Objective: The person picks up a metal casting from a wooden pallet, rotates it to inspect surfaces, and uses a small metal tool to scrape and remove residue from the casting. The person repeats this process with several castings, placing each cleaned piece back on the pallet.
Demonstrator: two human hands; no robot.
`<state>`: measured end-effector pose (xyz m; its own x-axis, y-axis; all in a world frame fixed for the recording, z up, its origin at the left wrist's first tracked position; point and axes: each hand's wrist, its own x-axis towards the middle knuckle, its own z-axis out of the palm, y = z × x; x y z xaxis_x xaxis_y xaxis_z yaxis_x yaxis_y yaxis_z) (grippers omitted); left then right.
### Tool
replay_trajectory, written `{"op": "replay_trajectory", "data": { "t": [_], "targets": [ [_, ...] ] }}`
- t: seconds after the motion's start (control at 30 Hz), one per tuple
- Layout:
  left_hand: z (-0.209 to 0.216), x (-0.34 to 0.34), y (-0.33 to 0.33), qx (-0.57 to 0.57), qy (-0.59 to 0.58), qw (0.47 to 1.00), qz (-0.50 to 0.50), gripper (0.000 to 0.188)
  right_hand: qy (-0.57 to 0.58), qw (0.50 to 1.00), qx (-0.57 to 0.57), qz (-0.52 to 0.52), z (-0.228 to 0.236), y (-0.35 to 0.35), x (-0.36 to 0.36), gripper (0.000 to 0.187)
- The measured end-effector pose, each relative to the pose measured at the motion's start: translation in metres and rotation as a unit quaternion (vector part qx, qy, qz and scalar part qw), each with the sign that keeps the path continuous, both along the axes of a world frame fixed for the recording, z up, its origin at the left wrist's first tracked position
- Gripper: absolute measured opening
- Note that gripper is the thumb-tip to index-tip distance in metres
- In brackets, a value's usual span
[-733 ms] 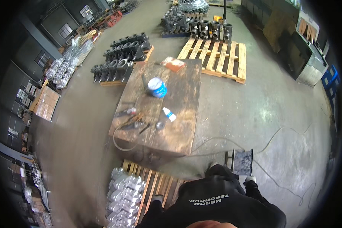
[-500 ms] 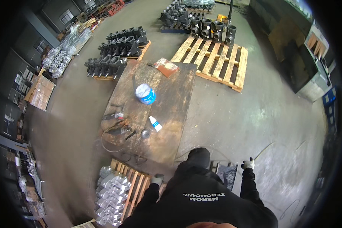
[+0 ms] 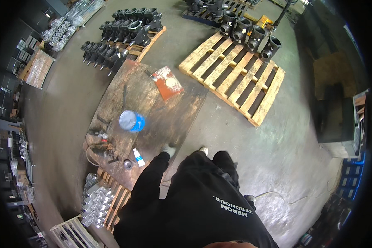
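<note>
I stand at the near edge of a rusty steel table point(image 3: 182, 111). My left hand point(image 3: 168, 149), in a light glove at the end of a black sleeve, reaches over that edge. Beside it is my right hand point(image 3: 203, 150), also gloved, just off the table's corner. Both are too small to show their fingers. A small white bottle with a blue cap point(image 3: 138, 157) lies left of my left hand. Farther in stands a blue can with a grey lid point(image 3: 131, 120). A red board smeared with white point(image 3: 167, 82) lies at the far end.
Hand tools and a coiled cable point(image 3: 101, 144) lie on the table's left side. A bare wooden pallet point(image 3: 235, 74) is to the right. Black cast housings point(image 3: 124, 31) fill pallets beyond. Silver metal parts point(image 3: 95, 202) are stacked at lower left. A thin cable point(image 3: 277, 196) runs across the floor.
I have come closer to the table. Both arms have swung forward from my sides up to the table's near edge.
</note>
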<state>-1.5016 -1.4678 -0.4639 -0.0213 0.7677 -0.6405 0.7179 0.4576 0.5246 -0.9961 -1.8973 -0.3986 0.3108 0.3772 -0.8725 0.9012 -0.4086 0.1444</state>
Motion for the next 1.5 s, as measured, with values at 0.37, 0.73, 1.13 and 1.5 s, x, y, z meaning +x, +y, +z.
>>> {"op": "replay_trajectory", "data": {
  "t": [0.37, 0.73, 1.13, 1.5],
  "targets": [
    [-0.021, 0.159, 0.197, 0.158, -0.006, 0.971, 0.177, 0.016, -0.052, 0.995, 0.052, 0.071, -0.044, 0.323, 0.254, 0.036],
    [0.039, 0.226, 0.196, -0.14, -0.128, 0.873, 0.449, 0.017, 0.228, 0.613, 0.472, -0.591, 0.058, 0.775, 0.38, 0.076],
    [0.043, 0.194, 0.586, -0.122, -0.124, 0.918, 0.358, 0.017, 0.212, 0.71, 0.418, -0.525, 0.11, 1.126, 0.258, 0.064],
    [0.165, 0.11, 1.007, 0.066, -0.098, 0.949, 0.293, 0.02, 0.072, 0.819, 0.361, -0.44, 0.118, 1.342, 0.216, 0.057]
  ]
}}
